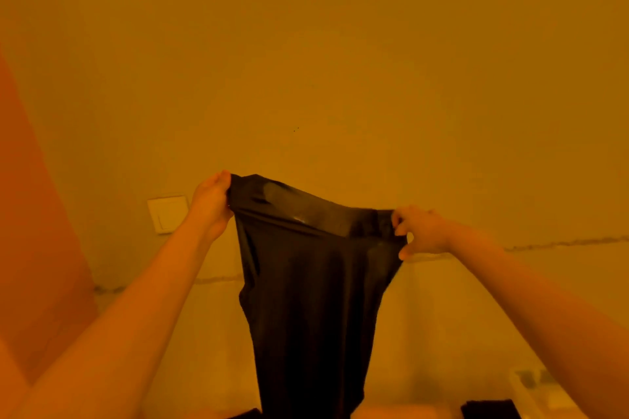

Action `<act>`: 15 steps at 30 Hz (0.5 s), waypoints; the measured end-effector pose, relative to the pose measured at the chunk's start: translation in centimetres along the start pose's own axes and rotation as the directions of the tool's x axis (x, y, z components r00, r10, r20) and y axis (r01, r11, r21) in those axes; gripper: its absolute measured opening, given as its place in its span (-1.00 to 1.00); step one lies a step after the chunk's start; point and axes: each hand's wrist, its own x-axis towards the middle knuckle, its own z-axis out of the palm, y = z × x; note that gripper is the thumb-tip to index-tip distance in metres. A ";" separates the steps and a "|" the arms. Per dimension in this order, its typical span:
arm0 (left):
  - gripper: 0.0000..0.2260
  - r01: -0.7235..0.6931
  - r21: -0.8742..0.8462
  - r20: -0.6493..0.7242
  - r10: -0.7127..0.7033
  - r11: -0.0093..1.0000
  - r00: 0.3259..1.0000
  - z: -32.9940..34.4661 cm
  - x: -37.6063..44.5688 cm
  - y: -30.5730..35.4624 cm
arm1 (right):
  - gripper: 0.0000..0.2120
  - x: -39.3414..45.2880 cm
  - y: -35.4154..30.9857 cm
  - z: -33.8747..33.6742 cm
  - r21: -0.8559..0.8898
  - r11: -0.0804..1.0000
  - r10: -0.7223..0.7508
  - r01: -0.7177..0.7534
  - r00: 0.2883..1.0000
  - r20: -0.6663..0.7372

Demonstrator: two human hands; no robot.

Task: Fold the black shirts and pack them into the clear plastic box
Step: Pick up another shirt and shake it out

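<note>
A black shirt (306, 289) hangs in the air in front of the wall, stretched between both hands. My left hand (211, 204) pinches its upper left corner, held a little higher. My right hand (420, 231) grips the upper right corner. The cloth drops straight down and its lower end runs out of view at the bottom. The corner of the clear plastic box (534, 388) shows at the bottom right, partly behind my right forearm. Another piece of black cloth (490, 410) lies at the bottom edge beside the box.
A plain wall fills most of the view under orange light. A white wall switch (166, 214) sits left of my left hand. A crack line (561, 243) runs across the wall. A darker orange surface (30, 214) stands at the far left.
</note>
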 end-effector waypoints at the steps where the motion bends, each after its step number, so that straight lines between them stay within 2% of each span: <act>1: -0.74 0.003 -0.003 -0.007 -0.003 1.000 1.000 -0.1 0.0 -0.2 | -0.66 -0.1 0.1 -0.2 0.016 1.000 -0.007 0.009 0.995 -0.097; 5: -0.76 0.027 -0.011 -0.038 -0.027 1.000 0.999 -0.6 0.3 -0.7 | -0.82 -0.5 -0.1 -0.6 0.208 0.976 0.020 0.059 0.934 -0.356; 7: -0.76 0.034 -0.018 -0.056 -0.035 0.999 0.998 -0.8 0.5 -0.9 | -0.84 -0.3 -0.1 -0.7 0.333 0.943 0.118 0.022 0.910 -0.397; 9: -0.77 0.032 -0.007 -0.065 -0.032 0.999 0.997 -0.7 0.5 -1.0 | -0.88 -0.4 -0.4 -1.2 0.564 0.825 0.223 -0.022 0.930 -0.291; 12: -0.77 0.024 0.055 -0.081 -0.020 0.998 0.997 0.4 0.0 -1.1 | -0.92 -0.7 -1.2 -1.5 0.823 0.564 0.278 -0.064 0.954 -0.116; 15: -0.89 -0.006 0.327 -0.089 0.037 0.945 0.995 2.6 -0.9 -1.1 | -0.94 -0.8 -2.3 -1.6 0.938 0.347 0.289 0.002 0.951 -0.109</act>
